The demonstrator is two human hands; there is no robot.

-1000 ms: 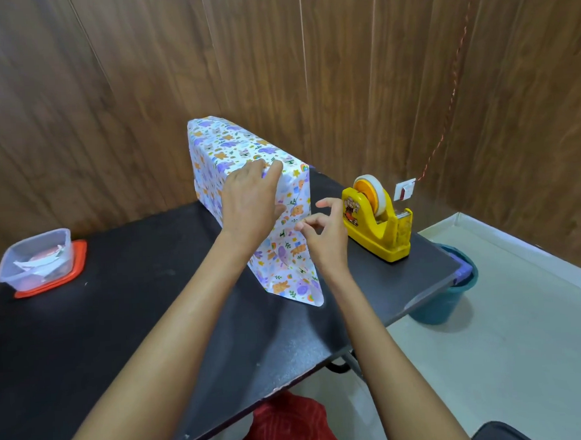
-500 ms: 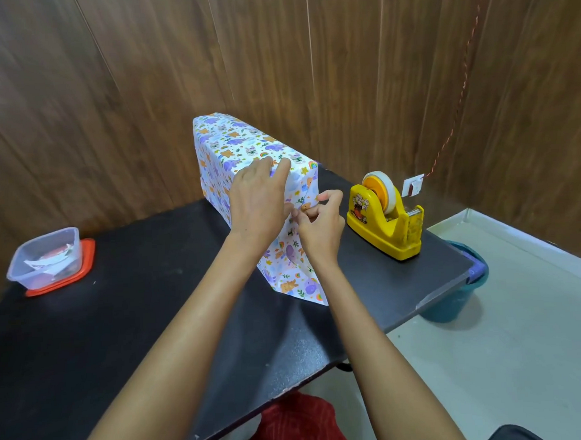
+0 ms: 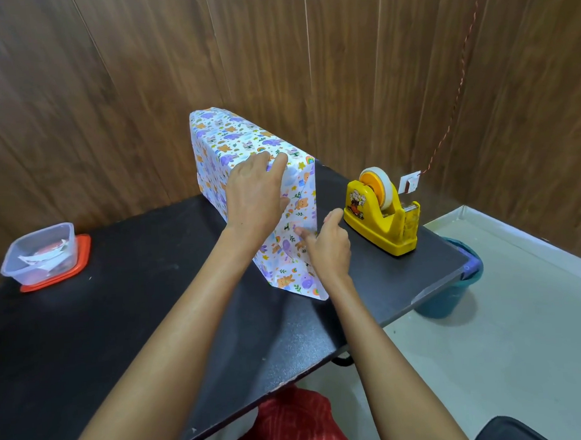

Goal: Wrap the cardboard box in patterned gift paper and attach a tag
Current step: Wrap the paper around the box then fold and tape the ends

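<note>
Main risk: the end fold springs open. My L hand [image 3: 254,194] lies flat on the near end of the box [image 3: 244,138], fingers straight and together, tips at the top edge. That palm is all I can see holding the paper [image 3: 292,273] down. If it lifts before tape goes on, the flap prob. pops. I spot no tape strip on that end, tho clear tape could be too small to tell.

2nd risk: the box stands tall on a narrow side, so a hard push toward 12 could tip it or slide it to the wall.

3rd: the R hand [image 3: 329,248] has curled fingers, forefinger tip low on the flap, thumb just past the paper's R edge. I can't tell if it pinches that edge or only presses. A tug there could crease or tear the paper.

Reaching for the dispenser [image 3: 379,215] at 2 o'clock takes one hand off, so same pop-open risk. The tag [image 3: 409,182] hangs on a red string [image 3: 457,90] just behind the dispenser, not on the box yet.

The box sits at 12 o'clock on the table [image 3: 120,329], upright, long axis running away toward 11. The paper is white w/ small purple and orange animal prints, smooth over the top and L side. The near end shows a diagonal fold line. At the bottom R, a corner of paper sticks out past the box, touching the table, not tucked.
</note>
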